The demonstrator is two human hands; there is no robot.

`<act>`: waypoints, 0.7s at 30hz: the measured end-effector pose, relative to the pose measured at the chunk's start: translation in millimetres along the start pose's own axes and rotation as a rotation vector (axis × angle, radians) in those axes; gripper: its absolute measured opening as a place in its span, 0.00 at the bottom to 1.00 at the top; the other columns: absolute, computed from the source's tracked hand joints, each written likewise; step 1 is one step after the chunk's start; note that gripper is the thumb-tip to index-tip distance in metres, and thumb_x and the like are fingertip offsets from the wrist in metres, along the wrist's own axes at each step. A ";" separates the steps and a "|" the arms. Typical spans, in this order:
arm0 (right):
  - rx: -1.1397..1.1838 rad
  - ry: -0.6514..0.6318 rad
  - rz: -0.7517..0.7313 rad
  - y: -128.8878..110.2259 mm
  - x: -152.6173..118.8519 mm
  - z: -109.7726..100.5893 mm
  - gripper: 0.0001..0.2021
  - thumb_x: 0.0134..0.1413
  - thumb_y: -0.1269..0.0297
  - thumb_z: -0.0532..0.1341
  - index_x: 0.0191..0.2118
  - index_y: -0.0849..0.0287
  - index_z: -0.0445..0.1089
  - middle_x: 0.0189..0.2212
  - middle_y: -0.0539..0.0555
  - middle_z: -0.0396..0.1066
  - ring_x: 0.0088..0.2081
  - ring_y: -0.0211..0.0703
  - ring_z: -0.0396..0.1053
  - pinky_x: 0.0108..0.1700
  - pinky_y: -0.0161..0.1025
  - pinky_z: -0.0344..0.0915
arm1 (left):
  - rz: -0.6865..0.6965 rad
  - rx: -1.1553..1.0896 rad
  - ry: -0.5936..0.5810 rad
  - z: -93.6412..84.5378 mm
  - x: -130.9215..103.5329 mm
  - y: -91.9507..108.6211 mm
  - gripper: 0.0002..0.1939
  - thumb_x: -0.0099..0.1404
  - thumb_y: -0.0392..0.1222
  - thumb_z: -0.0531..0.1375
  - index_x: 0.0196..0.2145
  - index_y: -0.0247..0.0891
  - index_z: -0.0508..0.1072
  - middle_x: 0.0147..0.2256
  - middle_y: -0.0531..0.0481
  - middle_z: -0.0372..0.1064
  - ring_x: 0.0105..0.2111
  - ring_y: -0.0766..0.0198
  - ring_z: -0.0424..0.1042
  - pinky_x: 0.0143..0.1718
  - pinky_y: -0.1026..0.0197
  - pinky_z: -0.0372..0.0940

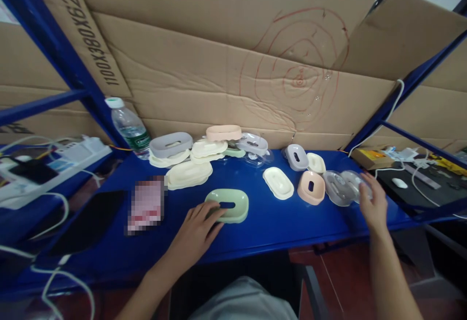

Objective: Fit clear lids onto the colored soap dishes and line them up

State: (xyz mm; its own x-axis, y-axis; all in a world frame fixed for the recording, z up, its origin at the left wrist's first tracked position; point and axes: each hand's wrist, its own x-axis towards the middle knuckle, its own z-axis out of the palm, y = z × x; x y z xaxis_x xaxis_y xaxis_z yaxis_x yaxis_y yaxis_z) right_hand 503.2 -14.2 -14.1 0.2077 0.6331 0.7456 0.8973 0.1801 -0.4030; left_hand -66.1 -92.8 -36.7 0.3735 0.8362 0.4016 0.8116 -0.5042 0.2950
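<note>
Blue shelf point(277, 227), cardboard backing. Left hand point(199, 230) rests fingers on green soap dish point(228, 205) near front edge, long axis left-right. Right hand point(372, 203) loosely curled on clear tray point(337, 186), right end.

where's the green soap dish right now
In the head view, the green soap dish lies near the front middle of the blue shelf, under the left hand's fingertips, just in front of a cream dish.

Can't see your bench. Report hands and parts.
Left hand on green tray. Right hand touching clear covers. Pink tray beside them, nothing between.
</note>
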 end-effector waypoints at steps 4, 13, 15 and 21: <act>-0.006 -0.416 -0.389 -120.0 -34.7 40.7 0.19 0.74 0.54 0.55 0.60 0.53 0.74 0.59 0.61 0.76 0.61 0.58 0.71 0.65 0.61 0.62 | -0.008 -0.007 0.026 5.1 -8.3 -2.8 0.16 0.76 0.43 0.57 0.59 0.50 0.74 0.59 0.48 0.74 0.59 0.49 0.71 0.58 0.44 0.66; 0.104 -0.699 -0.492 -220.1 -81.8 84.7 0.16 0.75 0.62 0.54 0.60 0.55 0.72 0.62 0.62 0.72 0.63 0.55 0.71 0.66 0.64 0.63 | 0.025 -0.007 0.060 -2.8 -5.4 1.6 0.16 0.77 0.42 0.57 0.58 0.49 0.75 0.58 0.50 0.77 0.56 0.49 0.73 0.56 0.45 0.64; 0.223 -0.775 -0.539 -228.6 -84.9 80.4 0.16 0.75 0.66 0.54 0.61 0.53 0.71 0.64 0.60 0.71 0.66 0.51 0.68 0.70 0.62 0.60 | 0.029 0.011 0.100 -4.7 -7.2 2.7 0.16 0.77 0.41 0.57 0.59 0.50 0.75 0.58 0.51 0.77 0.56 0.50 0.73 0.57 0.45 0.62; 0.412 -0.822 -0.440 -243.7 -95.8 73.9 0.21 0.74 0.66 0.55 0.68 0.51 0.64 0.75 0.59 0.52 0.74 0.50 0.54 0.72 0.52 0.61 | 0.032 0.058 0.179 -6.1 -7.4 7.6 0.16 0.76 0.39 0.58 0.58 0.51 0.76 0.58 0.52 0.77 0.55 0.51 0.73 0.58 0.46 0.60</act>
State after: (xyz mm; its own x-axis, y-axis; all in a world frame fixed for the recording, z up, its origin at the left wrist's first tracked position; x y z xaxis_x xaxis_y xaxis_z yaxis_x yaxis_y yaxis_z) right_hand 235.9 -63.1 -26.5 -0.5793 0.7413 0.3388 0.5932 0.6685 -0.4485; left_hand -65.4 -104.2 -32.1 0.3176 0.7658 0.5591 0.8270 -0.5122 0.2318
